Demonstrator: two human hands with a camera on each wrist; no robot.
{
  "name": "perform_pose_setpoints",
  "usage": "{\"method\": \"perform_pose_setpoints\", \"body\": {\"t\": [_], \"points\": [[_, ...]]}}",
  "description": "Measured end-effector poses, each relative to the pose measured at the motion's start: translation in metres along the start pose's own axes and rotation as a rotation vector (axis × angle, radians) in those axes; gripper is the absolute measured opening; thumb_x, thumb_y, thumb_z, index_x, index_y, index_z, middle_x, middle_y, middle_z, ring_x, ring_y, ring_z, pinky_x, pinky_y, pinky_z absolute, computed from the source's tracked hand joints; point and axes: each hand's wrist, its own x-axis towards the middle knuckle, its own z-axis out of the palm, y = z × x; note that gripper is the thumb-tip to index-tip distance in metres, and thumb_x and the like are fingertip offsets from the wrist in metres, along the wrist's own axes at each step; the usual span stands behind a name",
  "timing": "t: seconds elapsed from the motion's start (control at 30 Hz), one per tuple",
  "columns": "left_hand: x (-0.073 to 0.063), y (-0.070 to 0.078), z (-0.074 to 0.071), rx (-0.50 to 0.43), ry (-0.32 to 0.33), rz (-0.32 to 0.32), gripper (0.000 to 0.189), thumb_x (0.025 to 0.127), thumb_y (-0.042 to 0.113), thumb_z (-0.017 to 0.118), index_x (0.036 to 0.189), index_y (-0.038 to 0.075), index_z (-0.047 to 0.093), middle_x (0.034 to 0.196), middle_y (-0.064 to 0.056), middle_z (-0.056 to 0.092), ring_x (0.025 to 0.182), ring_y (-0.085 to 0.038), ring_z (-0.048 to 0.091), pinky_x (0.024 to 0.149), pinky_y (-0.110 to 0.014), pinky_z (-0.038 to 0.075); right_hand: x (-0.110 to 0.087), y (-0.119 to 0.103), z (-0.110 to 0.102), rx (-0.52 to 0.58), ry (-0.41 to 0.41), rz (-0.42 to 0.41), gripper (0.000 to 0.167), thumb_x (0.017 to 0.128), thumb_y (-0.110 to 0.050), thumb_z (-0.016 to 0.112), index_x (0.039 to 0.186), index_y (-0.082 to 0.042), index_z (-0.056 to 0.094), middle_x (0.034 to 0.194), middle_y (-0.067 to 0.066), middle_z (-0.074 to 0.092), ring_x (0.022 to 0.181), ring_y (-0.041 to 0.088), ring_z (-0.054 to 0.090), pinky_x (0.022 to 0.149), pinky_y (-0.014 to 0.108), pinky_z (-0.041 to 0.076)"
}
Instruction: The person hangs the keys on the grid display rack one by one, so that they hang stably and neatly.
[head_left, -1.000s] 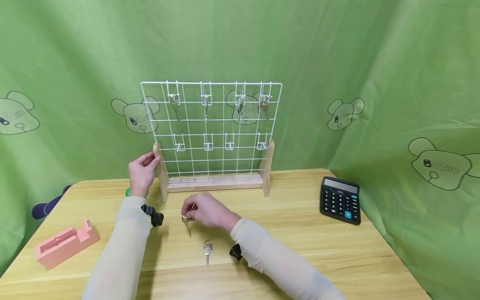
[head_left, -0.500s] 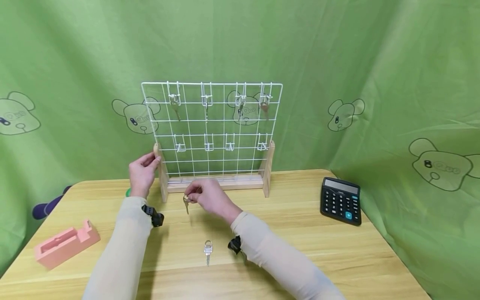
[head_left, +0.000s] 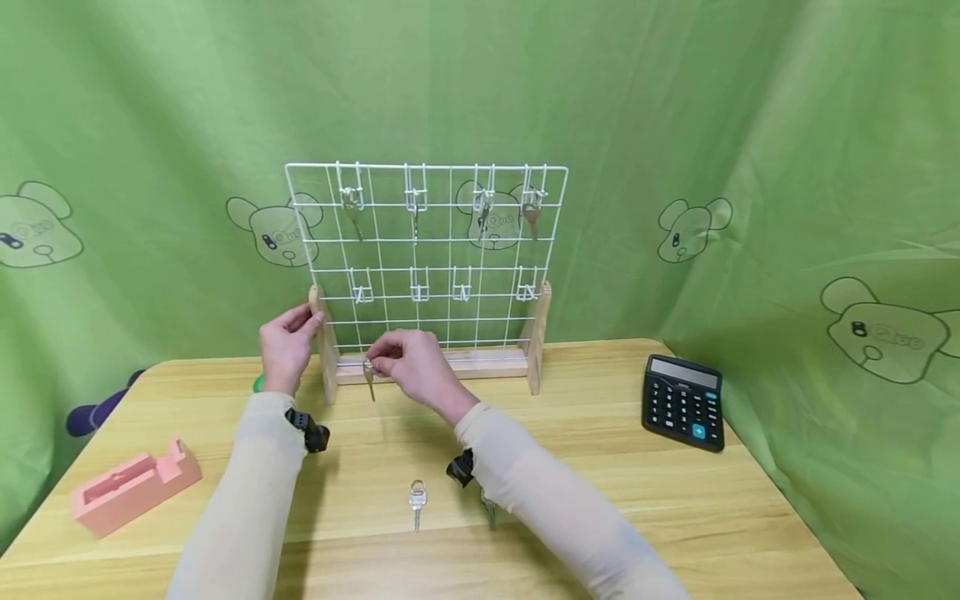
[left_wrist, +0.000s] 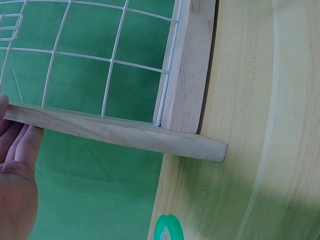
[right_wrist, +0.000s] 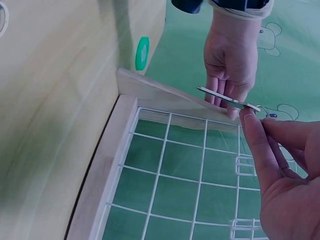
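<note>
My left hand grips the top of the left wooden post of a white wire grid rack. Between the thumb and fingers of my right hand, a key hangs by its ring in front of the rack's lower left; in the right wrist view the key appears edge-on. Several keys hang from the upper row of hooks, among them a brownish one. The lower hooks carry nothing. On the table lie a silver key and another key, partly hidden by my right forearm.
A pink tape dispenser stands at the left of the wooden table, and a black calculator lies at the right. A green ring-shaped object is beside the left post. Green cloth hangs behind.
My right hand has risen from the tabletop toward the rack, carrying the key up with it. The key beside my right forearm has come into view. My left hand stays on the post.
</note>
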Motion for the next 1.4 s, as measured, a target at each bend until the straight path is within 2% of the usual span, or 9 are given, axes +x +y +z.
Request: {"method": "perform_pose_setpoints", "body": {"t": [0.23,0.4,0.6,0.73,0.9,1.4], "points": [[0.002,-0.001,0.002,0.002,0.004,0.020,0.042,0.095,0.013,0.066,0.135,0.003,0.056,0.135,-0.017,0.057,0.121,-0.026,0.057,0.097,-0.025,0.050,0.010,-0.009,-0.005,-0.025,0.042,-0.041,0.009,0.089,0.000,0.070,0.096,-0.004,0.074,0.090,0.003,0.071,0.076,0.007,0.065,0.067,0.017,0.057],[0.002,0.000,0.002,-0.011,0.002,0.018,0.042,0.095,0.012,0.066,0.135,0.003,0.056,0.135,-0.017,0.056,0.121,-0.027,0.057,0.097,-0.024,0.050,0.017,-0.014,-0.006,-0.023,0.084,-0.069,0.008,0.089,0.000,0.071,0.095,-0.003,0.074,0.086,-0.001,0.071,0.075,0.007,0.065,0.067,0.018,0.057],[0.001,0.000,0.002,-0.026,0.002,0.016,0.043,0.095,0.012,0.066,0.135,0.003,0.055,0.136,-0.018,0.056,0.121,-0.027,0.057,0.097,-0.025,0.050,0.024,-0.020,-0.007,-0.027,0.123,-0.065,0.009,0.090,-0.001,0.070,0.098,-0.003,0.073,0.090,0.004,0.072,0.077,0.008,0.064,0.069,0.018,0.057],[0.002,0.000,0.002,-0.028,0.002,0.015,0.042,0.095,0.011,0.066,0.135,0.003,0.055,0.136,-0.018,0.056,0.121,-0.027,0.057,0.097,-0.025,0.050,0.028,-0.023,-0.007,-0.042,0.151,-0.082,0.010,0.090,-0.003,0.070,0.099,-0.004,0.074,0.090,0.000,0.071,0.080,0.009,0.063,0.070,0.018,0.056],[0.003,-0.001,0.002,-0.027,0.006,0.020,0.042,0.095,0.010,0.066,0.135,0.002,0.056,0.135,-0.018,0.056,0.121,-0.028,0.057,0.097,-0.026,0.050,0.034,-0.027,-0.007,-0.009,0.188,-0.101,0.010,0.090,-0.002,0.070,0.099,-0.004,0.073,0.090,-0.003,0.067,0.081,0.011,0.062,0.070,0.020,0.056],[0.001,-0.003,0.000,-0.007,0.009,-0.001,0.043,0.096,0.013,0.066,0.136,0.004,0.055,0.136,-0.017,0.056,0.121,-0.026,0.057,0.098,-0.026,0.050,0.052,-0.023,-0.004,0.021,0.261,-0.108,0.013,0.089,0.003,0.068,0.101,-0.002,0.072,0.091,0.000,0.065,0.081,0.011,0.062,0.071,0.015,0.055]]}}
